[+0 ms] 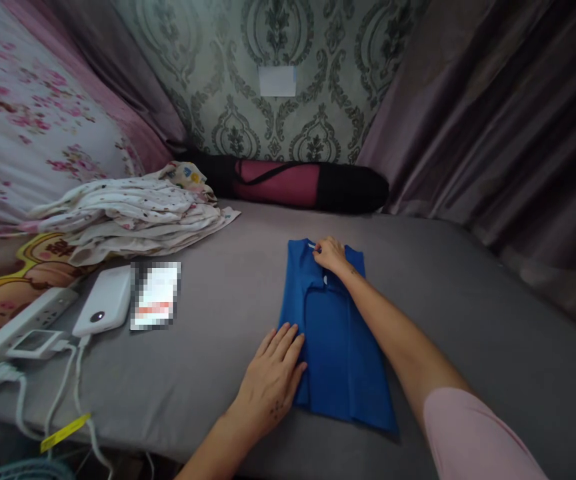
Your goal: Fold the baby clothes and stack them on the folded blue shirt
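A blue garment [325, 353] lies flat on the grey bed sheet, its neckline toward the wall and its wider hem toward me. My right hand [331, 255] is at the neckline, fingers pinched together on the garment's collar; a white tag or edge shows beside the fingertips. A small white round spot sits on the cloth just below that hand. My left hand [279, 367] rests flat along the garment's left side, fingers stretched out, partly on the cloth and partly on the sheet.
On the left are a phone [156, 296] with a blurred screen, a white power bank [103, 301], a power strip [28, 327] with cables, and a heap of patterned cloth [138, 207]. A black and pink long bag [283, 183] lies against the wall. Curtains [498, 127] hang at right.
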A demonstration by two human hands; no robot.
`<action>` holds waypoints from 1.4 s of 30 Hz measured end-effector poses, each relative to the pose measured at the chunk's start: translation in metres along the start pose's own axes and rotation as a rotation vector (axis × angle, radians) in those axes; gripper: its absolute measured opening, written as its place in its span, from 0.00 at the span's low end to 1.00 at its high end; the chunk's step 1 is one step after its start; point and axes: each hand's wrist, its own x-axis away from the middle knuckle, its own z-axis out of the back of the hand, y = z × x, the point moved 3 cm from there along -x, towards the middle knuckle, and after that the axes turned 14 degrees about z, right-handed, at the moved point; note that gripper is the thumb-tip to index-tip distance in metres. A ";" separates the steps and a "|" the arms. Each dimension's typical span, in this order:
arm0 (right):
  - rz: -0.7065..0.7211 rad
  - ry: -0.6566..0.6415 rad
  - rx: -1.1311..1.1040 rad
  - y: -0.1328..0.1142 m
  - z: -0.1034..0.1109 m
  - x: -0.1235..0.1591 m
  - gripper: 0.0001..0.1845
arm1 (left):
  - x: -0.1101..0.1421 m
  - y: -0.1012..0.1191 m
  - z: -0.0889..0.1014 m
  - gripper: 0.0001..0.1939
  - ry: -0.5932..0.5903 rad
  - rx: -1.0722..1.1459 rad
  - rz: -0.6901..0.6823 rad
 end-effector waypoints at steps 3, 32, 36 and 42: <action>-0.007 0.071 -0.082 0.001 0.008 0.005 0.11 | 0.000 0.000 -0.001 0.21 0.005 -0.001 -0.001; 0.255 -0.126 -0.049 -0.046 -0.045 0.003 0.35 | 0.004 0.003 -0.012 0.33 0.002 -0.119 -0.053; 0.256 -0.164 -0.117 -0.044 -0.039 0.000 0.34 | 0.004 0.001 -0.007 0.33 -0.061 -0.068 -0.039; 0.307 -0.092 -0.217 -0.030 0.003 0.023 0.32 | -0.021 -0.018 0.025 0.25 -0.100 0.140 0.155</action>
